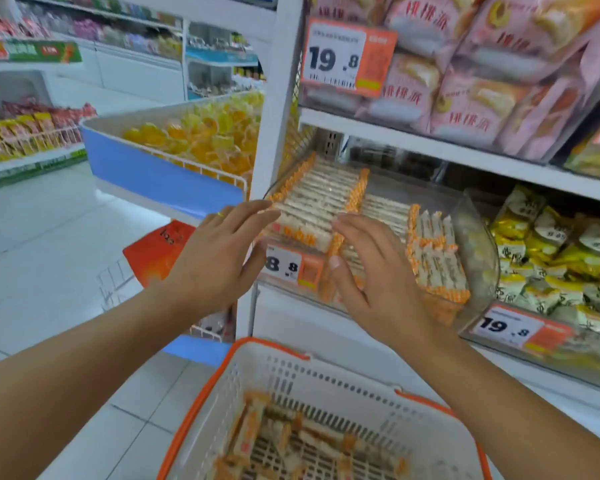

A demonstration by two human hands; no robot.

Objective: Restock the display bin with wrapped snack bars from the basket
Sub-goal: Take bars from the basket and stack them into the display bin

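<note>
The left hand [219, 251] reaches to the left front corner of the clear display bin [478, 244], its fingers [257, 211] straight and held close together, tips touching the near end of the left-hand row of wrapped snack bars [312, 206]. It holds nothing. A sideways push from here could skew that tidy row or slide bars over the bin's low front lip, just above the price tag [291, 268].

The right hand [371, 271] hovers over the middle of the bin, palm down, fingers loosely spread and slightly bent, thumb near the orange wrapper ends; whether the tips touch the bars I cannot tell. Pressing down carelessly could crush or tip the upright bars on the right side.

More bars lie loose in the white basket [326, 372] with orange rim, below both forearms; a dropped elbow could knock it.
</note>
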